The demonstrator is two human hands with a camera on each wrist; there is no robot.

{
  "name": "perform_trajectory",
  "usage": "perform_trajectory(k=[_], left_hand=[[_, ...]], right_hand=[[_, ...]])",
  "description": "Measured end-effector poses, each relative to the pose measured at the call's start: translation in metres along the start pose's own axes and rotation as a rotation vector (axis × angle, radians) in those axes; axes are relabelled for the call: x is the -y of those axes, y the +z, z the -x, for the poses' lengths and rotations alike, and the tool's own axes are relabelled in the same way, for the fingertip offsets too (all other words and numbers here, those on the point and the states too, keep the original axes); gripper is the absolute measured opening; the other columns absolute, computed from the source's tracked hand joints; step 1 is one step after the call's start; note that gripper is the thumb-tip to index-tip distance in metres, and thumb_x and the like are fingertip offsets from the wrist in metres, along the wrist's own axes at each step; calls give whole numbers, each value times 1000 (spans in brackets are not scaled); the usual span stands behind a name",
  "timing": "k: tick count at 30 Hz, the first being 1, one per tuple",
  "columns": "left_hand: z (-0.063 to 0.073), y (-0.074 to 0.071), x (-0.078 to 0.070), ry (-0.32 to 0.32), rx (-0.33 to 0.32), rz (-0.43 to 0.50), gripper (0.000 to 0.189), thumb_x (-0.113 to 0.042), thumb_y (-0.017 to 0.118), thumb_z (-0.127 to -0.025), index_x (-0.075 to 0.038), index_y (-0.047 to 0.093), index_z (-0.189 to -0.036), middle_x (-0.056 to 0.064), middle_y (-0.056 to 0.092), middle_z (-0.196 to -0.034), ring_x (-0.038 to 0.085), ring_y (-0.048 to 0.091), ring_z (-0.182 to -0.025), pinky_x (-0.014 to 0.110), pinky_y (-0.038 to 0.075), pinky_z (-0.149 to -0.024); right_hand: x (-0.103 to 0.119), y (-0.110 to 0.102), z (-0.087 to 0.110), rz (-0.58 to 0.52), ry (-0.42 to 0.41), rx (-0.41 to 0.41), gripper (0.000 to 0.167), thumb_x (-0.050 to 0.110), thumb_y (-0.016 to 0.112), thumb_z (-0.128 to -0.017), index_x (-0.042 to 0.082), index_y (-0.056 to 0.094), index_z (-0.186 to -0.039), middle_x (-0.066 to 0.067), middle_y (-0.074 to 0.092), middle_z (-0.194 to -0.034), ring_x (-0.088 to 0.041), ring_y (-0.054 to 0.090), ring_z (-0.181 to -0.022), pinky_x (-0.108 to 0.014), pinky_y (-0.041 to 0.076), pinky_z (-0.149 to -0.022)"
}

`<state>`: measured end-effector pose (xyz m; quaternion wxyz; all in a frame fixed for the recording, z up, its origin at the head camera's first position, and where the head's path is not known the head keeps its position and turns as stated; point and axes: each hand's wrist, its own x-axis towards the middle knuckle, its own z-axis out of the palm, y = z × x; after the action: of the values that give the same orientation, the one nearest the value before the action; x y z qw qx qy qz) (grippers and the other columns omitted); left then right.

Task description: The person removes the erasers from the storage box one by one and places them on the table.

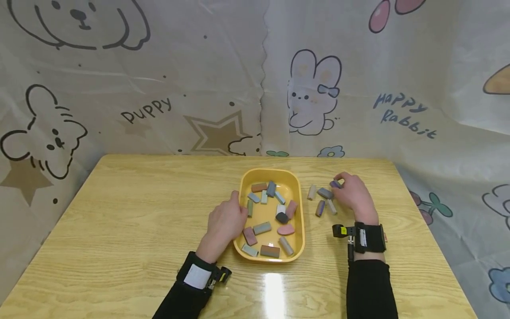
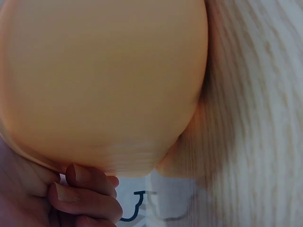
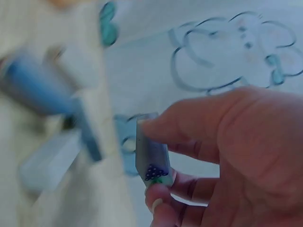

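My left hand (image 1: 225,218) holds the left wall of a yellow plastic tray (image 1: 302,221), its fingers curled by the rim. In the left wrist view the tray's outer side (image 2: 104,85) fills much of the frame, with the fingertips (image 2: 71,194) at its edge. My right hand (image 1: 353,195) is to the right of the tray, pinching a small purple-grey block (image 3: 154,146) between thumb and fingers. A bunch of grapes is printed on that block's end. Beneath and left of this hand lie several loose blocks, among them a grey one (image 1: 325,193) and a purple one (image 1: 320,208).
Inside the tray are several small blocks, such as a brown one (image 1: 270,251), a pink one (image 1: 286,229) and a dark one (image 1: 282,217). The wooden table (image 1: 131,230) meets a patterned cloth (image 1: 223,79) at its back edge.
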<state>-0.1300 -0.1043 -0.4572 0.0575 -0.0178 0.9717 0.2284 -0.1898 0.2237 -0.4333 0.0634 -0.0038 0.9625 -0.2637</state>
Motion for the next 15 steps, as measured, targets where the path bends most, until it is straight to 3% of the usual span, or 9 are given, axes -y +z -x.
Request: perform_trajectory(k=[5,9,15], left_hand=[[0,-1,0,-1,-4,-6,49,-26,51,-96,-3,42,-139,4,53,-64,17,51,-49,30,37,-44],[-1,0,1,9,-11,-6,47,-26,51,-96,-3,43,-137,4,53,-64,17,51,-49,31,37,-44],[-1,0,0,6,-6,-9,47,-26,51,-96,-4,43,-137,4,52,-64,17,50,-49,31,37,-44]], right_hand=[[-21,11,-6,0,84,34,43,21,56,-95,-3,50,-130,-18,58,-98,-27,50,-77,-35,38,-64],[-26,14,-8,8,103,50,45,21,57,-93,-3,51,-131,-19,58,-104,-28,50,-81,-35,38,-65],[-3,2,2,38,24,-94,46,19,55,-91,-3,53,-131,-25,59,-110,-34,55,-88,-42,44,-69]])
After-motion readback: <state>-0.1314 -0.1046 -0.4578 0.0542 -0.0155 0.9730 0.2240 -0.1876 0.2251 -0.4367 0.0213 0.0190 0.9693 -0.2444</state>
